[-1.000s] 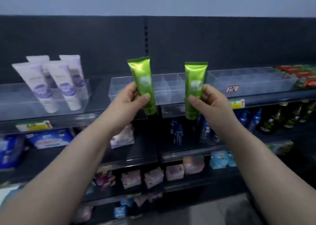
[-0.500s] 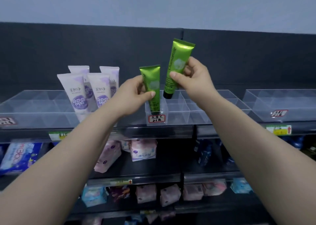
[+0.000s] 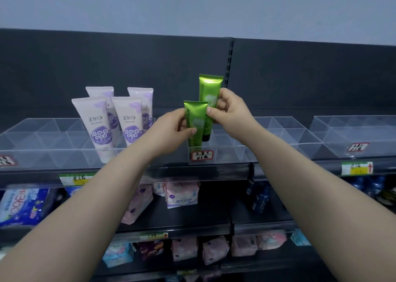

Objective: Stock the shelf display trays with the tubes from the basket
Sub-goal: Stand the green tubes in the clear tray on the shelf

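Note:
My left hand (image 3: pixel 171 127) grips a green tube (image 3: pixel 196 119), cap down, its lower end inside the front compartment of the clear middle tray (image 3: pixel 242 151), just above a red-framed label (image 3: pixel 202 155). My right hand (image 3: pixel 230 108) holds a second green tube (image 3: pixel 210 89) upright right behind the first, its black cap over the compartment behind. Several white-and-purple tubes (image 3: pixel 96 125) stand cap down in the clear left tray (image 3: pixel 42 144). The basket is out of view.
A third clear tray (image 3: pixel 353 140) sits at the right on the same top shelf, against a dark back panel (image 3: pixel 300 78). Lower shelves hold pink packs (image 3: pixel 182 194), blue packs (image 3: pixel 23 204) and dark bottles (image 3: pixel 260 198).
My view has moved closer to the shelf. The left hand's tube has sunk deeper into the front compartment. My right hand has lowered its tube from a tilt to upright behind the first.

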Motion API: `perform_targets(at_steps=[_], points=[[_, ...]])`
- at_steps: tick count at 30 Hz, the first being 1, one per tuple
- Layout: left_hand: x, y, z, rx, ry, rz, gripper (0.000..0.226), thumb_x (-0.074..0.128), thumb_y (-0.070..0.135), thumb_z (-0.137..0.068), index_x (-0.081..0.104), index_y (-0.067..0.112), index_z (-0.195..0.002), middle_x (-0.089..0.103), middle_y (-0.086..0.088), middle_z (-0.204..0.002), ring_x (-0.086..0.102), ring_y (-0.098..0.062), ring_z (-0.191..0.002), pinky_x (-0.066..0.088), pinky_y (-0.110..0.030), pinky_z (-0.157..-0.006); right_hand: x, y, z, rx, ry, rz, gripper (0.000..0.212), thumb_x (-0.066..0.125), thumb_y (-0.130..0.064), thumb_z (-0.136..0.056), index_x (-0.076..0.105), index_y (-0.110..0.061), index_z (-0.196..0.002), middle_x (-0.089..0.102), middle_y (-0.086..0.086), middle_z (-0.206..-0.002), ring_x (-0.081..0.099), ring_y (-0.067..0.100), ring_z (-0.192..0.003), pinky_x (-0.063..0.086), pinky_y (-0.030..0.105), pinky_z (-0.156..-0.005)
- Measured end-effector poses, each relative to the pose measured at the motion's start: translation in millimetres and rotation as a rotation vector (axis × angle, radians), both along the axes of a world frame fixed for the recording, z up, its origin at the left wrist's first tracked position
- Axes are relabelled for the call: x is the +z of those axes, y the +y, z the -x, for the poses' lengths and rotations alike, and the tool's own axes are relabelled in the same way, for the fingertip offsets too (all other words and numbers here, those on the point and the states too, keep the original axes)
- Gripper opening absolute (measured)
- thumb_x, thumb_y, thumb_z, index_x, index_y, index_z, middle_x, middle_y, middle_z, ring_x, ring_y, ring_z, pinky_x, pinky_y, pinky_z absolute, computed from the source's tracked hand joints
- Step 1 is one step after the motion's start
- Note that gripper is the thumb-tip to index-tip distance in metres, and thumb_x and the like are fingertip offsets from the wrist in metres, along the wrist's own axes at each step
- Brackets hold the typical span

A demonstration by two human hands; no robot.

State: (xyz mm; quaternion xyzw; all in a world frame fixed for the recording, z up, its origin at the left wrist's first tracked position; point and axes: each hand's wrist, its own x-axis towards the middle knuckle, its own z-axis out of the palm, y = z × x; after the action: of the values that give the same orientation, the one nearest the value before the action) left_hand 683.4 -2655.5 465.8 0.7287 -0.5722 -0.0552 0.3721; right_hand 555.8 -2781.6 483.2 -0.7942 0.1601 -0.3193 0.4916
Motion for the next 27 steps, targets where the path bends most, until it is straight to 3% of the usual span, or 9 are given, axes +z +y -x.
perform_targets(at_steps=[2,5,8,11,13,17,21,27], points=[[-2,0,-1,0.001,0.011,0.01,0.019,0.063,0.02,-0.086,0.058,0.015,-0.104,0.063,-0.011,-0.088,0.057,-0.026,-0.077,0.05,-0.048,-0.08,-8,1,-1,0.007,0.075,0.025,0.019,0.056,-0.001,-0.091,0.054,-0.006,-0.109,0.071,-0.004,-0.075,0.065,0.006,-0.077,0.054,0.028,-0.076],[-3,0,0,0.004,0.03,0.011,0.019,0.063,0.019,-0.085,0.056,0.012,-0.102,0.062,-0.012,-0.086,0.057,-0.029,-0.078,0.05,-0.048,-0.079,-13,1,2,-0.003,0.105,-0.006,0.021,0.055,-0.002,-0.092,0.055,-0.008,-0.112,0.07,0.018,-0.1,0.067,0.021,-0.094,0.053,0.039,-0.09],[-6,0,-1,0.031,0.067,0.049,0.015,0.065,0.02,-0.084,0.054,0.021,-0.094,0.057,0.007,-0.076,0.053,-0.007,-0.066,0.046,-0.032,-0.068,-11,2,4,-0.013,0.087,-0.003,0.024,0.055,-0.002,-0.092,0.054,-0.006,-0.116,0.065,0.025,-0.107,0.064,0.032,-0.102,0.052,0.044,-0.092],[-2,3,6,0.086,0.129,0.128,0.026,0.066,0.024,-0.084,0.051,0.03,-0.103,0.058,0.015,-0.083,0.054,0.006,-0.069,0.044,-0.022,-0.07,-7,1,11,-0.029,0.053,0.021,0.032,0.056,-0.005,-0.092,0.052,-0.009,-0.124,0.067,0.011,-0.107,0.066,0.014,-0.094,0.054,0.028,-0.087],[3,5,15,0.135,0.089,0.197,0.04,0.066,0.027,-0.083,0.049,0.027,-0.119,0.057,0.012,-0.1,0.056,-0.001,-0.089,0.043,-0.023,-0.082,-4,1,20,-0.08,0.021,0.064,0.04,0.057,-0.009,-0.092,0.048,-0.015,-0.131,0.063,0.0,-0.107,0.061,0.0,-0.087,0.05,0.019,-0.085],[19,1,45,0.195,-0.222,0.375,0.055,0.063,0.019,-0.083,0.043,0.015,-0.134,0.048,-0.006,-0.128,0.045,-0.018,-0.118,0.027,-0.019,-0.099,-2,0,49,-0.181,-0.037,0.123,0.043,0.056,-0.015,-0.093,0.047,-0.023,-0.134,0.058,-0.002,-0.117,0.055,0.0,-0.103,0.045,0.016,-0.092],[26,-15,93,0.138,-0.436,0.449,0.052,0.062,0.016,-0.082,0.048,0.006,-0.131,0.049,-0.013,-0.127,0.045,-0.027,-0.119,0.028,-0.027,-0.102,-4,-5,94,-0.305,0.014,0.322,0.044,0.055,-0.02,-0.093,0.045,-0.029,-0.135,0.055,-0.011,-0.126,0.048,-0.003,-0.117,0.037,0.014,-0.096],[4,-56,174,-0.078,-0.413,0.343,0.056,0.063,0.016,-0.081,0.047,0.005,-0.133,0.05,-0.014,-0.13,0.046,-0.029,-0.122,0.036,-0.037,-0.104,-18,-18,190,-0.508,0.229,0.598,0.052,0.053,-0.026,-0.094,0.036,-0.025,-0.143,0.045,-0.004,-0.141,0.039,0.011,-0.13,0.033,0.024,-0.102]])
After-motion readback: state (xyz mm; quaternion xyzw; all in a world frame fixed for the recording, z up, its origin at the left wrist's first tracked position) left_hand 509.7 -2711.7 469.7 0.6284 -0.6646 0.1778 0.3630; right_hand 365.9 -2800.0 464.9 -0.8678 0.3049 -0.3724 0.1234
